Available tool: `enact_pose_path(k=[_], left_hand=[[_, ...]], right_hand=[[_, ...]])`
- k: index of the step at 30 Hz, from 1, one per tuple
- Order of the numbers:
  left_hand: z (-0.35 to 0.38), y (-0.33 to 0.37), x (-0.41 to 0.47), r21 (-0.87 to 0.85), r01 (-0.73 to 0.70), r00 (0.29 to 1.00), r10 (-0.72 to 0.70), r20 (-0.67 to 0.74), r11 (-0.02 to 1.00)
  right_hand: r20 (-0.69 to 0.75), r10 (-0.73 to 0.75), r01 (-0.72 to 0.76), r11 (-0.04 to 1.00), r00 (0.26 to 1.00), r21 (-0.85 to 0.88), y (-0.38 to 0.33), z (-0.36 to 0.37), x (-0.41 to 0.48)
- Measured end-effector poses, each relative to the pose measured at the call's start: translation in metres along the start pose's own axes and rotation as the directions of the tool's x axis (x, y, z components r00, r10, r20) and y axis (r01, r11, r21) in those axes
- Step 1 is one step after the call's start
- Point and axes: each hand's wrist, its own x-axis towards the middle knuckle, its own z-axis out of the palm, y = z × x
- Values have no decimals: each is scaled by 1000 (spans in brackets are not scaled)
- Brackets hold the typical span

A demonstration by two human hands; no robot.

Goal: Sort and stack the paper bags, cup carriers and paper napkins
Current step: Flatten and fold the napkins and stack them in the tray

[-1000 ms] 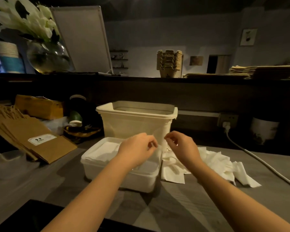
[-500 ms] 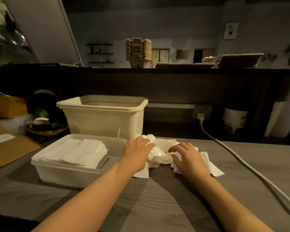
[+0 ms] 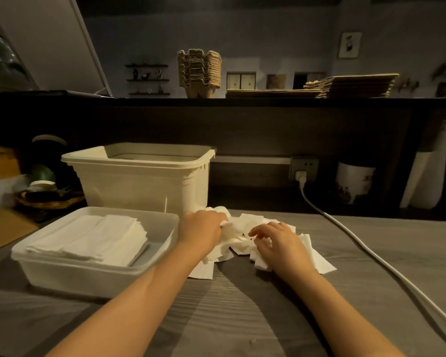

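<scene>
A loose heap of white paper napkins [image 3: 245, 224] lies on the grey table. My left hand [image 3: 201, 231] grips the heap's left side with curled fingers. My right hand [image 3: 276, 242] lies on the heap's right side, fingers curled and pinching at the paper. To the left, a shallow clear tray [image 3: 162, 238] holds a neat stack of folded napkins [image 3: 93, 239]. On the dark shelf behind stand stacked cup carriers [image 3: 199, 72] and flat stacked paper bags [image 3: 350, 85]. A brown paper bag [image 3: 3, 230] lies at the far left edge.
A deep cream tub [image 3: 139, 176] stands behind the tray. A white cable [image 3: 358, 243] runs from the wall socket [image 3: 303, 167] across the table's right side. A white jar [image 3: 354, 185] and a woven dish [image 3: 49, 198] sit at the back.
Both hands dropped from in front of the tub onto the loose napkin heap, then closed further into it. The view has shifted right and closer.
</scene>
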Motion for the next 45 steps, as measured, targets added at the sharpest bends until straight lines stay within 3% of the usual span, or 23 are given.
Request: enact_pose_path(k=[2, 3, 4, 6, 8, 11, 14, 16, 21, 24, 28, 31, 34, 37, 39, 41, 43, 45], left_hand=[[-11, -5, -3, -295, 26, 990, -66, -126, 955], [-18, -7, -5, -463, 35, 981, -120, -155, 885], [-25, -6, -7, -638, 53, 972, -187, -145, 768], [-31, -3, -8, -900, 139, 962, -274, 22, 414], [-26, 4, -9, -961, 246, 948, -236, 212, 124], [-10, 14, -14, -946, 319, 938, -126, 324, -52], [3, 17, -15, -931, 352, 934, -29, 356, -100], [8, 14, -14, -933, 349, 937, 12, 350, -81], [17, 9, -14, -940, 334, 942, 30, 333, -70], [19, 9, -15, -944, 309, 949, -28, 314, -119], [21, 8, -16, -927, 308, 946, -32, 322, -212], [23, 8, -19, -934, 300, 953, 27, 301, -196], [26, 9, -17, -939, 300, 952, -10, 306, -170], [26, 9, -16, -939, 314, 946, -35, 321, -144], [25, 10, -15, -942, 311, 948, -32, 317, -126], [24, 11, -16, -940, 328, 941, -59, 334, -99], [24, 8, -16, -941, 323, 943, -47, 329, -100], [23, 7, -16, -952, 272, 962, 2, 274, -140]], right_hand=[[-49, 24, -23, 999, 999, 28, 0, -2, 1], [-102, 28, -21, 997, 994, 68, -1, -3, 2], [-159, 36, -15, 991, 987, 135, -3, -4, 2], [-222, 80, 1, 939, 972, 344, -11, -8, 2], [-186, 138, -16, 841, 973, 541, -19, -10, 0], [-120, 185, -65, 760, 975, 647, -23, -9, -2], [-108, 267, -137, 752, 958, 645, -17, -7, 0], [-118, 313, -162, 735, 942, 658, -13, -6, 2], [-182, 369, -179, 754, 911, 632, -2, -6, 5], [-92, 390, -211, 665, 916, 716, 1, -11, 4], [-42, 326, -208, 690, 944, 694, -2, -11, 1], [-89, 408, -190, 593, 909, 782, 1, -15, 0], [-165, 541, -113, 444, 825, 889, 6, -28, 2], [-237, 573, -38, 427, 784, 904, 5, -39, 4], [-278, 495, -10, 503, 823, 864, -4, -41, 2], [-244, 328, 33, 536, 913, 843, -15, -43, -2], [-101, 115, 35, 472, 988, 881, -23, -44, -6], [84, -64, -46, 455, 994, 889, -29, -44, -11]])
